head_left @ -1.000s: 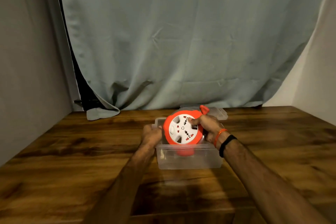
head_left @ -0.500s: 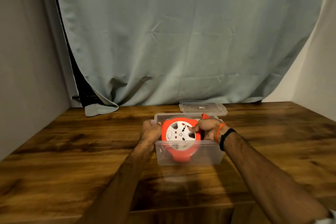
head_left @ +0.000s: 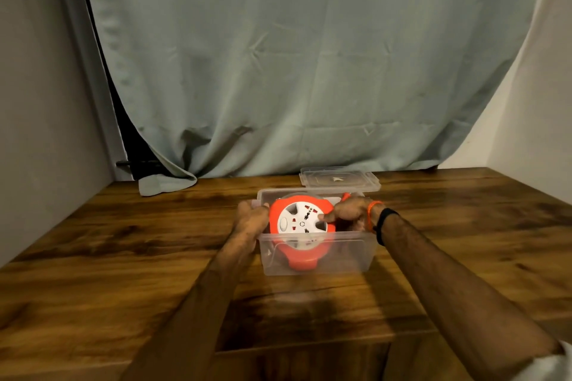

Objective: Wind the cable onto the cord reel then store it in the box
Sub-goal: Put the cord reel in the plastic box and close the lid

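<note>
Two bare hands meet at a clear plastic storage box point(head_left: 349, 252) that stands on a wooden table point(head_left: 123, 257). Inside the box sits the orange cord reel point(head_left: 301, 226), tilted so that its white socket face looks up and toward the camera; its lower orange rim shows through the box's near wall, while its upper edge rises a little above the box's rim. The cable itself cannot be made out on the reel.

The left hand point(head_left: 252, 219) lies at the box's left end, fingers curled over the rim there and pressed against the reel's left orange edge; whether they grip the reel or only the box wall cannot be told. The right hand point(head_left: 349, 215) reaches into the box from the right, its fingers clenched around the reel's right side, with the thumb resting on the white face near its right edge. An orange thread point(head_left: 373, 210) and a black band point(head_left: 383, 223) circle the right wrist, which hangs over the box's right end.

Just behind the box, toward its right, the clear lid point(head_left: 339, 179) lies flat on the table, apart from the box. Behind the box hangs a grey-green curtain point(head_left: 294, 56), its hem touching the table's far edge.
</note>
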